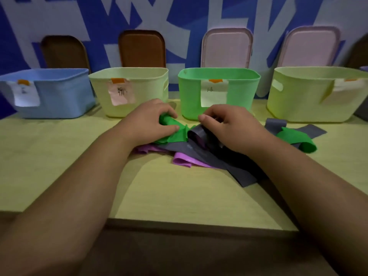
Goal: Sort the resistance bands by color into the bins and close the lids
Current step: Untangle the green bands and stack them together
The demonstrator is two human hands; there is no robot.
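Observation:
A heap of resistance bands lies on the table in front of the bins. My left hand (153, 121) grips a green band (173, 132) at the heap's left end. My right hand (229, 126) pinches a dark grey band (199, 136) beside it. Purple bands (183, 160) poke out under the grey ones. A second green band (296, 138) lies to the right on more grey band (310, 130). Behind stand open bins with paper labels: blue (59, 100), pale yellow (139, 90), green (243, 92) and another pale yellow (298, 100).
Lids lean on the blue and white wall behind the bins: two brown lids (63, 52) (142, 48) and two pink lids (227, 48) (310, 46). The table's front edge (199, 222) runs close below my forearms. A dark object (361, 114) sits at the far right.

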